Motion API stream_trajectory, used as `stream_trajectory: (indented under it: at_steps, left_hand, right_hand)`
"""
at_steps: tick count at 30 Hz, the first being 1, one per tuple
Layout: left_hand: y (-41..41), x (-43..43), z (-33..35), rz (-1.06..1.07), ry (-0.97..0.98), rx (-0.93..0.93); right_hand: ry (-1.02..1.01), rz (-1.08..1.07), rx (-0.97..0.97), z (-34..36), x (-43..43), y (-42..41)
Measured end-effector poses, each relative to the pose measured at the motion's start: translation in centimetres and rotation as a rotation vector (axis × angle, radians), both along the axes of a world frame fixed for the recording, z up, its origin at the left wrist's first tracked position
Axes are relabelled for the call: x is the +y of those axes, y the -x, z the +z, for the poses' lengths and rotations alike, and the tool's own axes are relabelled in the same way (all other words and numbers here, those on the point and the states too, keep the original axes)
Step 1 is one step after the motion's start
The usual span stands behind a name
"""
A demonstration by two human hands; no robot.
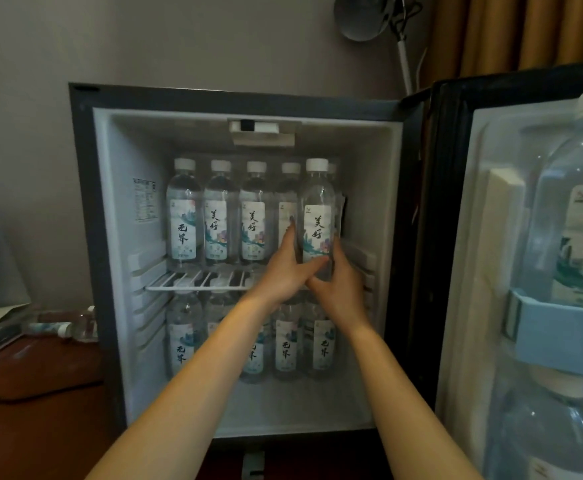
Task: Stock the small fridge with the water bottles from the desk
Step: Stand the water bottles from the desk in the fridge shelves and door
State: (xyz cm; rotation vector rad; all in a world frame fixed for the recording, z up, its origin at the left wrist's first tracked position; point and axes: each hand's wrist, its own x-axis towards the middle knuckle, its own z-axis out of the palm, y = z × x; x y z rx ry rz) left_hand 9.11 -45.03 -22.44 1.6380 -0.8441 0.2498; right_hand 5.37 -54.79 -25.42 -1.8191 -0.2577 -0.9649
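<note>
At white wire shelf (193, 281), left hand (283, 270) and right hand (342, 289) clasp a clear cylindrical plastic bottle (317, 202).

Both arms stretched forward, left hand (280, 270) and right hand (339, 289) gripping together (thumbs meeting).

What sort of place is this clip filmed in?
Probably a hotel room, though a home is possible: a small fridge filled with identical water bottles, a wooden desk beside it, and heavy curtains with a lamp behind.
</note>
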Motion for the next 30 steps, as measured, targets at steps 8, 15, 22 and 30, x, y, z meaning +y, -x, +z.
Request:
stream_trajectory:
  at_steps: [8, 15, 22, 30]
  left_hand:
    - [-0.5, -0.6, -0.5, 0.192, 0.004, 0.004]
    - [-0.5, -0.8, -0.1, 0.293, -0.093, 0.047]
    - [0.1, -0.4, 0.6, 0.268, -0.137, 0.184]
    - [1.9, 1.6, 0.1, 0.273, -0.058, 0.213]
  right_hand:
    - [0.012, -0.106, 0.124, -0.2, -0.8, -0.9]
    - [0.008, -0.182, 0.169, 0.4, -0.5, -0.9]
    - [0.012, -0.172, 0.217, 0.9, -0.3, -0.2]
    - [0.124, -0.433, 0.166, -1.2, 2.8, 2.3]
